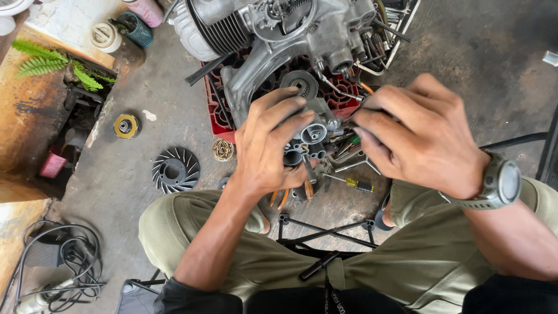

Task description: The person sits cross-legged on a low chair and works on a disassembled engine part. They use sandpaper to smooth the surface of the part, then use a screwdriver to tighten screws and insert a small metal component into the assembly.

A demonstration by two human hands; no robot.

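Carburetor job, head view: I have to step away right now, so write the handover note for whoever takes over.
Left hand: grip on the carburetor, held above the floor.
Right hand: fingertips at the carburetor's right side; what they pinch is hidden.
Engine sits on a red crate just beyond. Screwdriver and other tools lie on the floor below the hands; fan disc to the left.
Done: carburetor is off the engine. Left: cannot tell.

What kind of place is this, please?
Probably a small engine or motorcycle repair workshop: an engine sits on a red crate, loose tools lie on the stained concrete floor, and both hands hold a carburettor.
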